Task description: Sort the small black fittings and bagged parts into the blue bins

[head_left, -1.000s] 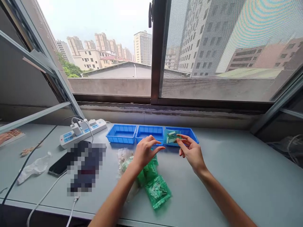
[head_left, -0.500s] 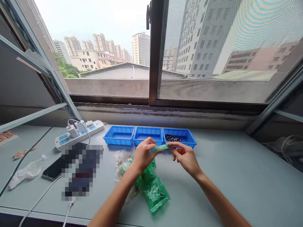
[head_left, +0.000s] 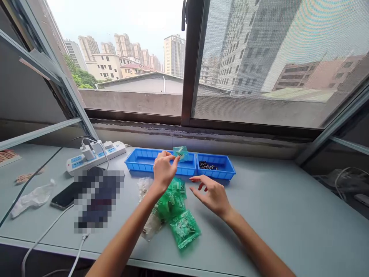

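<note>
Power strip [head_left: 99, 156] sits on the desk [head_left: 288, 207]. The left hand [head_left: 163, 171] pinches a small green packet [head_left: 180, 151] over the middle blue tray [head_left: 188, 168]; more green packets [head_left: 185, 229] lie nearby. The right hand [head_left: 212, 195] hovers, loosely spread, near the right blue tray [head_left: 229, 174] of small dark parts [head_left: 208, 166].

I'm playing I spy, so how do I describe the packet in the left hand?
Below the big window, find the row of blue bins. Overlapping them in view, the left hand pinches a little see-through green packet. Unlike the green packets lying on the table, this one is held up.
</note>
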`<act>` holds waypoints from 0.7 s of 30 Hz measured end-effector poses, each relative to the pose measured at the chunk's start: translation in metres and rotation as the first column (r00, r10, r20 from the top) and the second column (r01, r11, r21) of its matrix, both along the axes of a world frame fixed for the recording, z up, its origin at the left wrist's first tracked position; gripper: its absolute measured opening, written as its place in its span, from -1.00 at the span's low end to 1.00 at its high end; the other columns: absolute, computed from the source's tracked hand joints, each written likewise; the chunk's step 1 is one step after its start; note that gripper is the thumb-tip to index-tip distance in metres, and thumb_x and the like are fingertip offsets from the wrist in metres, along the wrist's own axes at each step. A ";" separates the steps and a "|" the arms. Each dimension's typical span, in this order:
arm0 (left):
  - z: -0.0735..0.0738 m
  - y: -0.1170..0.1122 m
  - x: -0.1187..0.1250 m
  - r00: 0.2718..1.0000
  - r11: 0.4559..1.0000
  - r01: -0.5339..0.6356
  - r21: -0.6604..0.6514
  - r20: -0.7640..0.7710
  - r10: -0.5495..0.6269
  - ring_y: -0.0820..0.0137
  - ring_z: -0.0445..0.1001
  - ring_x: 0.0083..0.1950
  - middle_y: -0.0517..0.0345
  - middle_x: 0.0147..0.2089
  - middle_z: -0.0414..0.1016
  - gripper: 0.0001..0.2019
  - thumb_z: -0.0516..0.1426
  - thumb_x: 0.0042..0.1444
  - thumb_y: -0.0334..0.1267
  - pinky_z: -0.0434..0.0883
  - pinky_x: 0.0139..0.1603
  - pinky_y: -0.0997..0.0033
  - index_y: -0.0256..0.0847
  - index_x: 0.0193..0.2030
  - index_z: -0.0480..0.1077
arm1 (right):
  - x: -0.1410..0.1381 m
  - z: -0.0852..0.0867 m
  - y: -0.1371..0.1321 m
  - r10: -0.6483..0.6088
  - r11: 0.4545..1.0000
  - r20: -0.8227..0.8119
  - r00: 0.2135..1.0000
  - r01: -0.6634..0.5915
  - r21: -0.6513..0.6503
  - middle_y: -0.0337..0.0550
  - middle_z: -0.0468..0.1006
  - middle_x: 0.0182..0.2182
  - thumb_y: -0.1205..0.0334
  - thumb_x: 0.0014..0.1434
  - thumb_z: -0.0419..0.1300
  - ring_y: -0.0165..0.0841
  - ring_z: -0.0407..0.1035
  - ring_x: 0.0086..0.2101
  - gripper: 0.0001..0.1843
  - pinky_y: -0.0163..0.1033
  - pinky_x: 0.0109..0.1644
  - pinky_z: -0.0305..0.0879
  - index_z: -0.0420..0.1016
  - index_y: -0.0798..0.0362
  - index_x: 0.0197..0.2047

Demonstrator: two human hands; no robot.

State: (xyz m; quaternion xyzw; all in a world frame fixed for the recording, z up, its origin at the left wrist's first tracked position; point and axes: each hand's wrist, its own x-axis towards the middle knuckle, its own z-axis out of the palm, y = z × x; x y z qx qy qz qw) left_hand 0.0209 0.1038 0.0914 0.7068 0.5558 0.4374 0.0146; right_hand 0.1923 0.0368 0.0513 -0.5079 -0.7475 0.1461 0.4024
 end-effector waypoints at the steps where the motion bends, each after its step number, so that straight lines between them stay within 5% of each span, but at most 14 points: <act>1: 0.000 0.002 0.002 0.998 1.000 -0.015 -0.004 -0.064 0.015 0.26 0.39 -0.23 0.07 -0.37 0.41 -0.77 0.13 0.12 -0.19 0.33 -0.24 0.27 -0.18 -0.50 0.52 | -0.003 -0.003 -0.001 0.075 0.997 0.079 0.994 -0.076 0.001 -0.13 0.57 -0.20 0.20 0.11 0.17 -0.27 0.46 -0.30 -0.73 -0.13 -0.20 0.38 0.49 -0.01 -0.09; 4: -0.001 0.008 0.011 0.979 0.999 -0.033 -0.028 -0.202 0.027 0.18 0.38 -0.20 0.00 -0.37 0.40 -0.73 0.09 0.14 -0.24 0.32 -0.17 0.15 -0.21 -0.53 0.49 | -0.008 -0.013 -0.003 0.229 0.973 0.206 0.951 -0.228 -0.028 -0.03 0.47 0.01 0.26 0.10 0.20 -0.17 0.34 0.01 -0.59 -0.03 0.06 0.26 0.41 0.03 0.05; 7: -0.007 0.016 0.021 0.960 0.999 -0.021 -0.039 -0.280 0.009 0.12 0.37 -0.16 -0.05 -0.35 0.40 -0.70 0.06 0.14 -0.27 0.31 -0.11 0.05 -0.22 -0.58 0.44 | -0.009 -0.015 -0.003 0.280 0.960 0.256 0.925 -0.266 -0.088 0.00 0.39 0.11 0.25 0.15 0.18 -0.18 0.25 0.09 -0.54 0.00 0.15 0.15 0.34 0.02 0.14; 14: -0.022 0.032 0.025 0.944 0.996 0.032 -0.085 -0.324 -0.058 0.14 0.39 -0.22 0.01 -0.44 0.40 -0.73 0.16 0.00 -0.34 0.34 -0.12 0.05 -0.21 -0.70 0.36 | -0.009 -0.006 -0.001 0.309 0.948 0.233 0.922 -0.281 -0.147 -0.05 0.43 0.06 0.26 0.16 0.18 -0.18 0.25 0.09 -0.66 0.01 0.16 0.12 0.37 0.01 0.03; 21: -0.016 0.023 0.000 0.966 0.995 -0.103 0.008 -0.237 0.101 0.10 0.40 -0.15 -0.04 -0.27 0.46 -0.88 0.18 0.03 -0.20 0.33 -0.14 0.08 -0.18 -0.40 0.51 | -0.010 -0.007 0.001 0.315 0.945 0.187 0.930 -0.291 -0.146 -0.09 0.47 0.00 0.33 0.14 0.21 -0.22 0.31 0.03 -0.66 -0.04 0.14 0.13 0.34 0.03 0.00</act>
